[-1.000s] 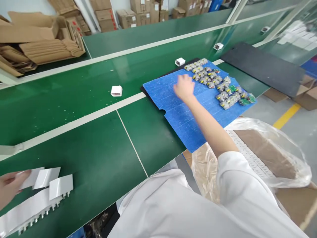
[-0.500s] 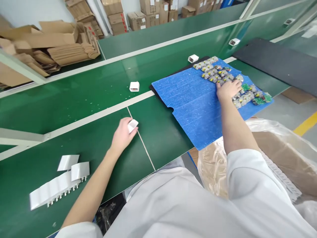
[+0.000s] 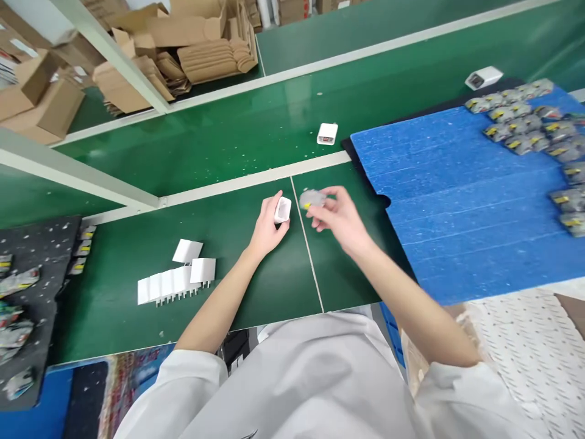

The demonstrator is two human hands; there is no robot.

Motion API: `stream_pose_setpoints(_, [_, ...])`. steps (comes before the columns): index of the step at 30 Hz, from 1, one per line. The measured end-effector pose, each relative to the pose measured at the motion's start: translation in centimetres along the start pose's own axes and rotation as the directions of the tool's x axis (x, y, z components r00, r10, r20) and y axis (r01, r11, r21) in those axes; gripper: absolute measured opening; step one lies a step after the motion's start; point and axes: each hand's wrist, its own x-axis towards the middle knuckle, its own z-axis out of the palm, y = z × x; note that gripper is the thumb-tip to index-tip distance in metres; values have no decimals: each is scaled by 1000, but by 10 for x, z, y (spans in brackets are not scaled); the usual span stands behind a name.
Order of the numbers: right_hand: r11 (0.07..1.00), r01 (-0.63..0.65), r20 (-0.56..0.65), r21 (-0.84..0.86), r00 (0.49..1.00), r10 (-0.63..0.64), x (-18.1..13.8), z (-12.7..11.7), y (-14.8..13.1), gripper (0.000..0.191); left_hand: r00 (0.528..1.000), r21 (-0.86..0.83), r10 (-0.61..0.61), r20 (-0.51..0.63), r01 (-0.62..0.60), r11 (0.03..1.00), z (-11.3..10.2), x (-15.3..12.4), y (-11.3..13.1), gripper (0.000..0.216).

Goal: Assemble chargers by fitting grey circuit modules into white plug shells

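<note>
My left hand [image 3: 266, 227] is closed around a small white plastic shell [image 3: 282, 209], its open side facing right. My right hand [image 3: 339, 214] pinches a small grey circuit module with a yellow part [image 3: 311, 198], held a few centimetres to the right of the shell. Both hands hover over the green table [image 3: 219, 158] near its white dividing line. At the far right several more modules [image 3: 525, 125] lie on a blue foam sheet [image 3: 457, 195]. A row of white shells [image 3: 176, 281] stands to the left of my left arm.
Two finished white units [image 3: 327, 133] [image 3: 483, 77] lie on the green belt beyond. A black foam tray with modules [image 3: 27, 286] sits at the left edge. Flattened cardboard boxes [image 3: 192, 42] pile up at the back. White perforated sheet [image 3: 525, 347] lies at the lower right.
My right hand left the blue sheet carrying a module and came in beside my left hand. My left hand lifted the white shell slightly. The view swung left and down.
</note>
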Motion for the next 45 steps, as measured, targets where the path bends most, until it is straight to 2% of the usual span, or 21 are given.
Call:
stream_pose_setpoints(2, [992,-66,136,104,989,52,0,26,16,67,999,-26,24,-24,-25,999,0,-1,-3,60])
stream_pose_setpoints(5, [988,-67,230,139,973,34,3,29,31,65,999,-59,28,-31,-30,998,0,-2,-6,62])
stream_pose_setpoints(12, [999,-12,220,47,976,2,5,12,42,64,999,-28,37,-33,-38,999,1,-2,-3,58])
stream_pose_setpoints(20, [994,87,268,-68,961,-66,2,9,43,60,996,-4,90,-27,-90,996,0,-3,0,58])
stream_pose_setpoints(27, [985,105,211,-138,975,-74,0,10,43,65,996,-2,91,-25,-91,996,0,-3,2,59])
stream_pose_setpoints(31, [962,169,224,-213,967,-120,-1,9,44,58,991,-19,134,-25,-135,991,-1,-3,2,56])
stream_pose_setpoints(35, [889,288,257,-357,945,-203,-2,6,45,45,980,25,197,-30,-196,980,0,-3,1,53])
stream_pose_setpoints(40, [677,413,293,-609,910,-292,-8,5,45,36,958,71,268,-100,-262,962,2,-3,1,47])
stream_pose_setpoints(42, [606,442,310,-662,897,-315,-10,6,44,35,952,97,279,-126,-268,958,2,-4,0,44])
stream_pose_setpoints(45, [549,469,325,-692,881,-344,-13,8,41,33,955,137,264,-137,-246,960,3,-5,0,40])
